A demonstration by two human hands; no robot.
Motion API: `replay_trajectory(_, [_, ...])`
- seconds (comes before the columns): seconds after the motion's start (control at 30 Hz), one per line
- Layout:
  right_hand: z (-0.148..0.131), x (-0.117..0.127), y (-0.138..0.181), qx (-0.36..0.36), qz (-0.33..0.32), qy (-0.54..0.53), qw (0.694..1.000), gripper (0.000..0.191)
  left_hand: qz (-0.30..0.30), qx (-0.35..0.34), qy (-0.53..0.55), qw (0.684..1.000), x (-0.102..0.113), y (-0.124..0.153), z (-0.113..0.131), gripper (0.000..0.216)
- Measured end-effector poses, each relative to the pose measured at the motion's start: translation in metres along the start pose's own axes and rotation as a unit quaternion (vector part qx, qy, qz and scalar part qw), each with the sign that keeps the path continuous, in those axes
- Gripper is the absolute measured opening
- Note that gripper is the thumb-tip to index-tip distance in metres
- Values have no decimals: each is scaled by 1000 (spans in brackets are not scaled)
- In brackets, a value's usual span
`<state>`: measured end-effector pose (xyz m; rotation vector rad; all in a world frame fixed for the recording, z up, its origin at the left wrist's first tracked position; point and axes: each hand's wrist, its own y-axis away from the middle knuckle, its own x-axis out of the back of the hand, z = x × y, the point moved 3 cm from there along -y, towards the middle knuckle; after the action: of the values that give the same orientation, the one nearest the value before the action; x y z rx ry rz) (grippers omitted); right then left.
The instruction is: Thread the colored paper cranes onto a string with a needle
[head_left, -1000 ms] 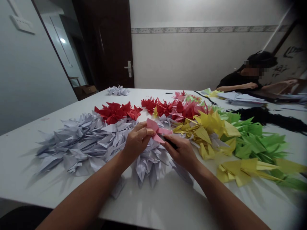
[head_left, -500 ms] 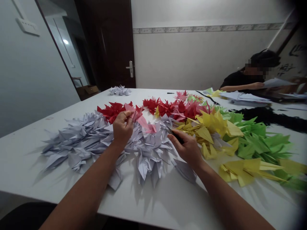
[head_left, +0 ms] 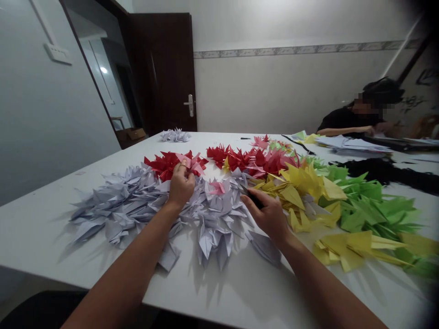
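One room: dark wooden door [head_left: 161, 73] at upper centre-left of the frame, shut; pale wall [head_left: 274, 91] across the top, with a patterned border;
One table: white tabletop [head_left: 78, 242] filling the lower half of the frame;
Four colours of paper cranes: pale lilac heap [head_left: 137, 210] at left and centre; red heap [head_left: 168, 167] and further red cranes [head_left: 240, 159] along the middle; yellow heap [head_left: 302, 183] and green heap [head_left: 370, 210] at right;
Far right: co-worker [head_left: 350, 121] in a black top at upper right, beside a stack of paper sheets [head_left: 353, 144]; black strip [head_left: 380, 171] on the table below;
Left hand [head_left: 180, 185]: over the pale heap's top edge, just below the red heap; fingers [head_left: 181, 170] pressed together on a pink paper [head_left: 192, 161], pinched against the thumb;
Right hand [head_left: 265, 214]: at the boundary of pale and yellow heaps; fingers [head_left: 248, 203] curled together around a dark slender tool [head_left: 254, 199], too hidden to name;
Loose on the pale heap: pink paper crane [head_left: 217, 188], between both hands, touching neither.
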<state>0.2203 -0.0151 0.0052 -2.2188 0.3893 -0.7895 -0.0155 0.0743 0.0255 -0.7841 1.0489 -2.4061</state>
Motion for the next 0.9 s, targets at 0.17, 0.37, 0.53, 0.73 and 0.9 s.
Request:
replay_trajectory(0.17, [3, 1, -1, -2, 6, 2, 1000, 25, -43, -19, 19, 999, -15, -16, 23, 39])
replay_trajectory(0.37, [5, 1, -2, -7, 9, -9, 1000, 24, -97, -21, 44, 994, -36, -36, 46, 40])
replay_trajectory(0.53, [7, 6, -5, -41, 55, -44, 997, 25, -170, 28, 151, 973, -47, -31, 68, 43])
replay_trajectory(0.73, [5, 8, -7, -48, 84, -51, 994, 24, -254, -9, 177, 951, -65, -28, 105, 46])
replay_trajectory(0.9, [7, 0, -4, -25, 64, -33, 997, 21, -265, -14, 184, 946, -105, -65, 157, 45])
